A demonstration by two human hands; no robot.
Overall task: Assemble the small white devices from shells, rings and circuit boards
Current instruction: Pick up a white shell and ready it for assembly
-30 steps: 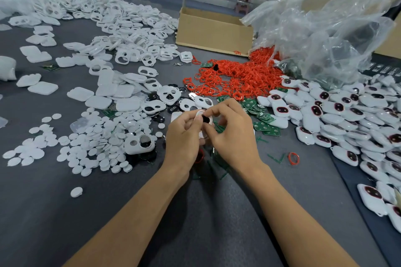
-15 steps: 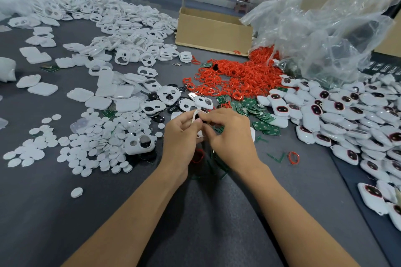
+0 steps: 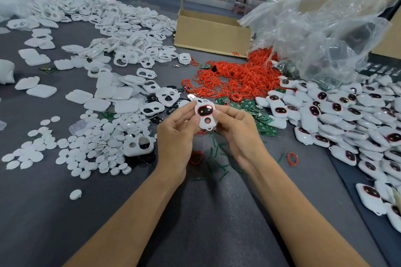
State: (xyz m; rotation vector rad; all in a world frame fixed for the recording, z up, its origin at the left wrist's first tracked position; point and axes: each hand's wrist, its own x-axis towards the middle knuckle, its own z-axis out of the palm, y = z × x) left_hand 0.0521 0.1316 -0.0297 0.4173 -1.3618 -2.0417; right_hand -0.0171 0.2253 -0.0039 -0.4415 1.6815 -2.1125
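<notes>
- Here, both hands hold one white shell (image 3: 205,122) up above the table (image 3: 65,212). The left hand (image 3: 175,134) pinches its left edge between thumb and fingers, and the right hand (image 3: 238,132) pinches the right edge the same way, fingers curled close on it.
- The shell faces the camera with its long axis running away from the person and its small loop end nearest them.
- Its upper window shows a dark insert rimmed by a red ring (image 3: 211,109); the round lower opening looks pale and unfilled.
- If a board goes in next, the green circuit boards (image 3: 261,120) lie on the table just beyond and to the right of the grip, nearer the right hand; the left could keep the shell.
- The heap of loose red rings (image 3: 238,80) lies farther out, and the finished devices (image 3: 347,119) are piled well to the right.
- The shell's back is hidden, so I cannot tell whether a board already sits inside it.
- The fingertips behind the shell are out of sight.
- A dark reddish thing (image 3: 196,157) on the table below the left hand is hard to make out.
</notes>
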